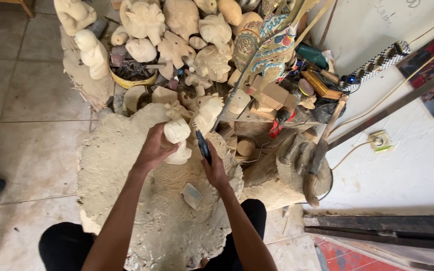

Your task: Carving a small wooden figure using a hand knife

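Left hand (152,148) gripping pale carving (178,141), rotary tool (203,145) beside

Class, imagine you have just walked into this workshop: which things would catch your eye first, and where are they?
At the centre, the left hand grips a pale wooden figure on a dust-covered work block, while the right hand holds a dark rotary tool to it. Behind, unpainted carved figures are heaped up, and a brightly painted carving stands out among them at upper right.

Dusty stump block (126,200) (sawdust-caked) bears a small pale pad (192,194)
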